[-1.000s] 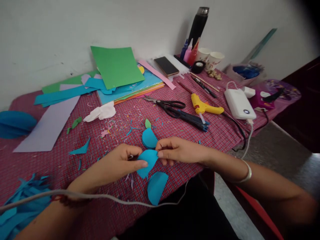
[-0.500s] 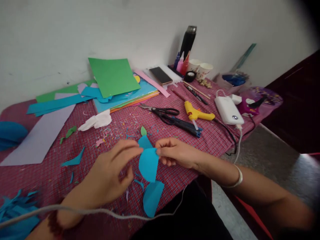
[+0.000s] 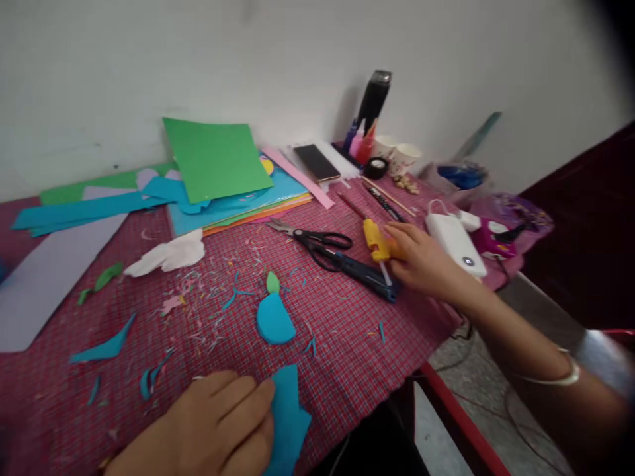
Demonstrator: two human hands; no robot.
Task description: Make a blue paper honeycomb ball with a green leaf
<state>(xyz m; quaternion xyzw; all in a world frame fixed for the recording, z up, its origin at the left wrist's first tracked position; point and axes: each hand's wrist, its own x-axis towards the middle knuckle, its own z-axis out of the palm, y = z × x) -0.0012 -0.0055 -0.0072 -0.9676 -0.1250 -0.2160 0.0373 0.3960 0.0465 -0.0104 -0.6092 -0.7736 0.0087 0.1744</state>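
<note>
At the bottom of the head view, my left hand [image 3: 213, 426] is closed at the edge of a cut blue paper piece [image 3: 288, 413]; its thumb is hidden. My right hand [image 3: 421, 258] wraps around the handle of a yellow hot glue gun [image 3: 376, 241], which lies on the checked cloth with its clear glue stick showing. Left of the gun are black-handled scissors [image 3: 317, 243] and a dark blue tool [image 3: 364, 274], partly overlapping. A rounded blue paper piece [image 3: 275, 320] lies flat between my hands, a small green leaf shape [image 3: 272, 283] at its top.
Coloured sheets under a green sheet [image 3: 218, 158] lie by the wall, near a phone [image 3: 317, 162]. Glue bottles [image 3: 366, 144], paper cups [image 3: 404, 158] and a black flask [image 3: 375, 96] stand behind. A white power bank [image 3: 456, 244] sits right. Paper scraps [image 3: 106, 344] litter the cloth.
My right hand has let go of the blue paper and moved right onto the glue gun. My left hand has moved down toward me. A rounded blue piece now lies on the cloth.
</note>
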